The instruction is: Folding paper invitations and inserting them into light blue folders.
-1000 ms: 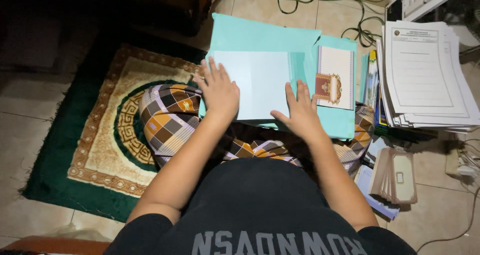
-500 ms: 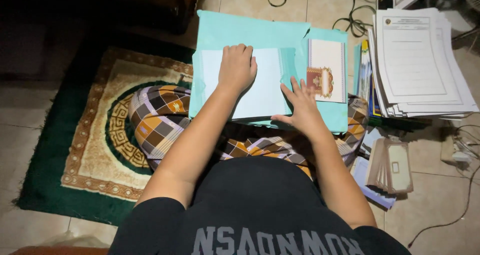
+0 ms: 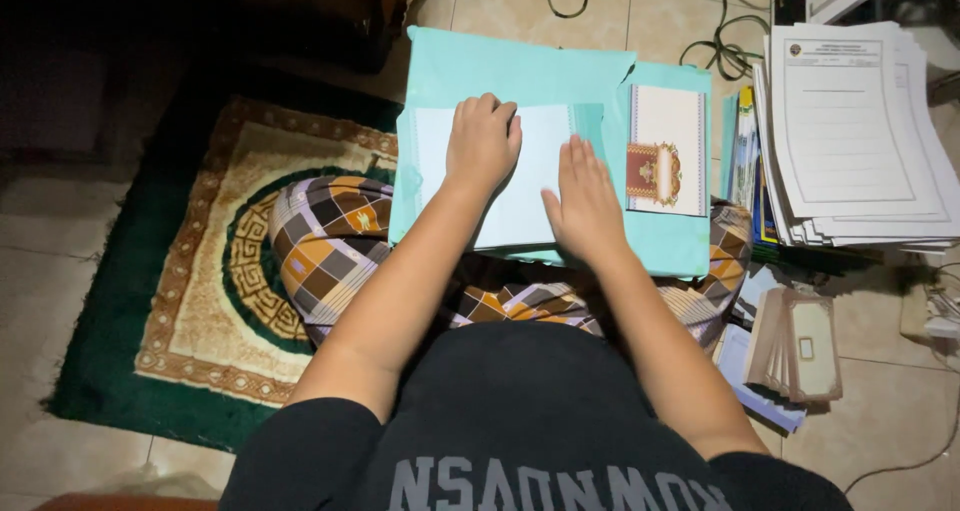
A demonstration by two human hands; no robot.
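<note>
pale white rectangular paper sheet [image 3: 520, 186], long axis left-right, flat on teal paper folder [image 3: 520, 71] across lap. left hand [image 3: 482, 143] fingers curled, pressing upper edge. right hand [image 3: 585, 196] fingers straight, flat on right end.

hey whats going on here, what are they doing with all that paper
A person sits on the floor with a teal folder across their lap. Both hands press flat on a white sheet lying on it: the left hand near the sheet's top, the right hand at its right edge. A small card with a red and gold emblem lies beside the sheet on the folder. A stack of printed forms sits to the right, and a green and gold rug to the left.
</note>
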